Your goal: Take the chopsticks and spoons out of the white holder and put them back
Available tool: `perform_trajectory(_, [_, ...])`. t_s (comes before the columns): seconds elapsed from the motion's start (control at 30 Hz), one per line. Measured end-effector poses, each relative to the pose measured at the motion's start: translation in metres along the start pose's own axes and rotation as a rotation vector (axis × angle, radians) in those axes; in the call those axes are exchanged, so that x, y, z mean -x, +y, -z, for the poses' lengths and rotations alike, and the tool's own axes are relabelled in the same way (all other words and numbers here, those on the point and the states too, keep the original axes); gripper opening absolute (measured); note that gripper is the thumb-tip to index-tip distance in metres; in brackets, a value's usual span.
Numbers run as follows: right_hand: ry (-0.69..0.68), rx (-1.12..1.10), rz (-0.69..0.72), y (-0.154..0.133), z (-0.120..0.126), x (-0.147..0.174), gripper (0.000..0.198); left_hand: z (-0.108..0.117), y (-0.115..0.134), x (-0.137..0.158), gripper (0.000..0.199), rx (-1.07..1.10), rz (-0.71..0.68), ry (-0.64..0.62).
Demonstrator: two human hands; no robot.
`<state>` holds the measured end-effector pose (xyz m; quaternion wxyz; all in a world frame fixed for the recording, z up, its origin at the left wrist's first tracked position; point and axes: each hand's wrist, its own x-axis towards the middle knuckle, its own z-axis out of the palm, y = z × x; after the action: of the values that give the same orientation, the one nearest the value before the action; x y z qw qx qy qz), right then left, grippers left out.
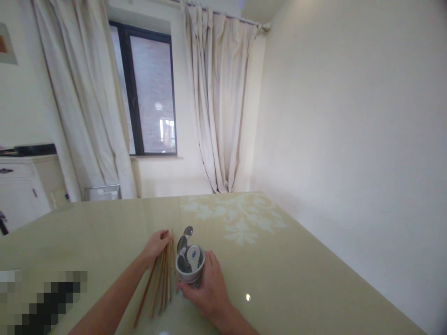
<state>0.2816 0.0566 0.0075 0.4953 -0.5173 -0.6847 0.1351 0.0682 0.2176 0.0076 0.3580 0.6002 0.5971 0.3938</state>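
Several wooden chopsticks (162, 279) fan out toward me over the table, and my left hand (159, 244) pinches them together near their far ends. One more chopstick lies close to the cup. Just to the right stands a white cup (188, 277) that holds spoons. Two metal spoons (182, 245) lean out of its far left side, and a white spoon with a blue mark (193, 255) rests in its mouth. My right hand (211, 288) is wrapped around the cup's right and near sides, thumb in front. The cup's lower part is partly hidden by that hand.
The pale table (296, 279) has a white floral pattern at its far side. A wall (349, 139) runs along the right edge. Beyond are curtains (223, 93), a window (153, 93) and a white cabinet (21, 190). Something dark and pixelated (45, 307) is at the lower left.
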Motion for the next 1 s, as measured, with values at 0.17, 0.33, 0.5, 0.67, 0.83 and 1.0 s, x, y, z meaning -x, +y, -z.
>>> perform_trajectory(0.17, [0.020,0.007,-0.005,0.002,-0.003,0.001,0.064,0.017,-0.009,0.018,0.065,-0.109,-0.016,0.080])
perform_trajectory(0.33, [0.042,0.020,-0.043,0.000,-0.007,0.002,0.062,0.038,-0.032,0.077,0.075,-0.240,-0.173,-0.050])
perform_trajectory(0.5, [0.066,0.038,-0.093,-0.005,-0.006,0.001,0.054,0.030,-0.041,0.131,0.089,-0.407,-0.387,-0.220])
perform_trajectory(0.67, [0.065,0.013,-0.093,-0.004,0.001,-0.002,0.053,0.007,-0.030,0.128,0.077,-0.458,-0.482,-0.303])
perform_trajectory(0.83, [0.068,-0.003,-0.096,-0.001,0.008,-0.004,0.052,-0.002,-0.016,0.108,0.061,-0.373,-0.468,-0.348])
perform_trajectory(1.0, [0.104,0.049,-0.124,0.001,0.006,-0.004,0.052,-0.002,-0.017,0.103,0.051,-0.304,-0.462,-0.388])
